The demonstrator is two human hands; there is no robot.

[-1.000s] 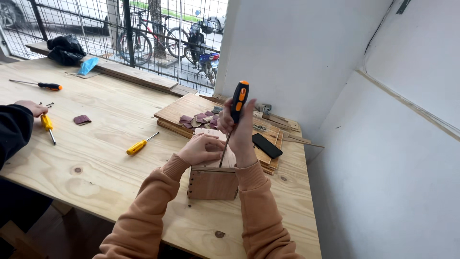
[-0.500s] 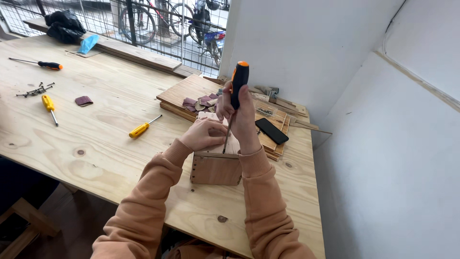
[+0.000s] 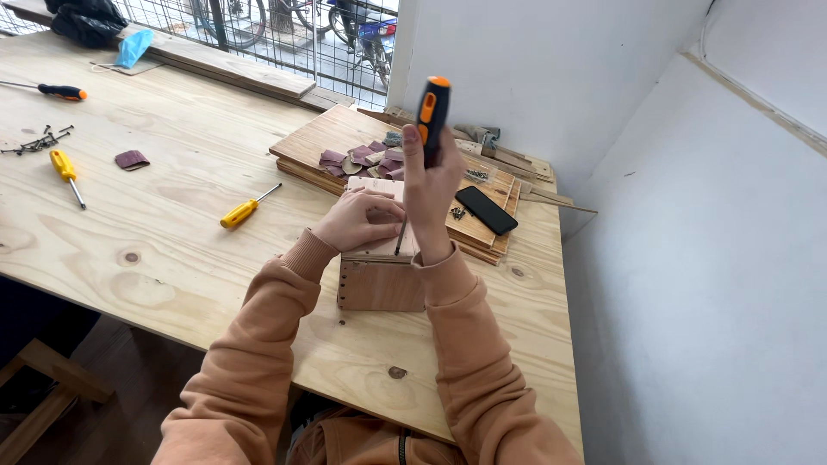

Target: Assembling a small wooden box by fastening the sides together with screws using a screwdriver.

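The right hand is clamped around the black-and-orange handle of a screwdriver, held upright with its tip set on the top edge of a small wooden box. The left hand lies flat on the box top with its fingers closed, pressing down just beside the shaft. Both forearms, in orange sleeves, rise from the near table edge and meet at the box, wrists close together. The box stands on the plywood table, near the front edge and toward the right end. Directly behind the hands a stack of boards carries sandpaper pieces and a black phone; this stack closes off the room beyond the box. To the left the tabletop is open, with a yellow screwdriver near, a second yellow one, a sandpaper scrap, loose screws and a black-and-orange driver well apart. A white wall runs close along the right table edge.
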